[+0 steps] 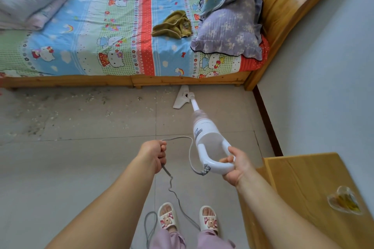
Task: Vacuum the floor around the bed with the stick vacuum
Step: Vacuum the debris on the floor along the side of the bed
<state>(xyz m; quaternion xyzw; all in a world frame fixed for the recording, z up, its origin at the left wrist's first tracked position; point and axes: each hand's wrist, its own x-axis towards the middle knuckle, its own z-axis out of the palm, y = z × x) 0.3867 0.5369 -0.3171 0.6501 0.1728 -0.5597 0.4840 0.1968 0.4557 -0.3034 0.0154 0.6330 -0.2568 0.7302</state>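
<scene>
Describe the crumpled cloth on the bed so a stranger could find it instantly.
Start at the bed's wooden headboard and the purple floral pillow lying against it. Just left of that pillow, on the cartoon sheet, lies the olive-green cloth, the only plain, dull-coloured item there.

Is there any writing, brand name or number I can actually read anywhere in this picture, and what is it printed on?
No text can be read here.
Stick vacuum: a faint line of print across the body, too small and blurred to read.
Stick vacuum, small label patch on its side: blurred, unreadable.
Bed sheet: cartoon cats, rainbows and flowers only, no legible words.
Slippers: bear pictures, no readable lettering.
</scene>
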